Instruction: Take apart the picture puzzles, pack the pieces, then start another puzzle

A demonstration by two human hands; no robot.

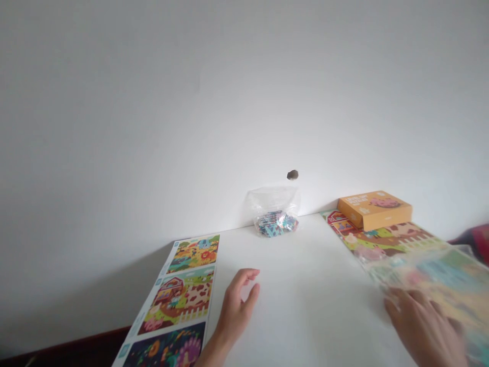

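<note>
My left hand [239,303] hovers over the white tabletop [298,285], its thumb and curled fingers apart with nothing between them. On the right, my right hand [426,321] is closed on the near edge of a clear plastic bag [412,265]; both are smeared by motion. Under and beyond this bag lies a farm picture sheet [405,242], partly covered. A second clear bag of puzzle pieces [277,221] stands against the wall, beyond both hands. Left of my left hand is a long sheet with several colourful pictures [183,300], including a farm scene.
An orange puzzle box [376,209] rests on the far end of the farm sheet, near the wall. The white wall [229,112] with a small dark hole [292,175] borders the table's back. A red object [481,242] shows at the right edge.
</note>
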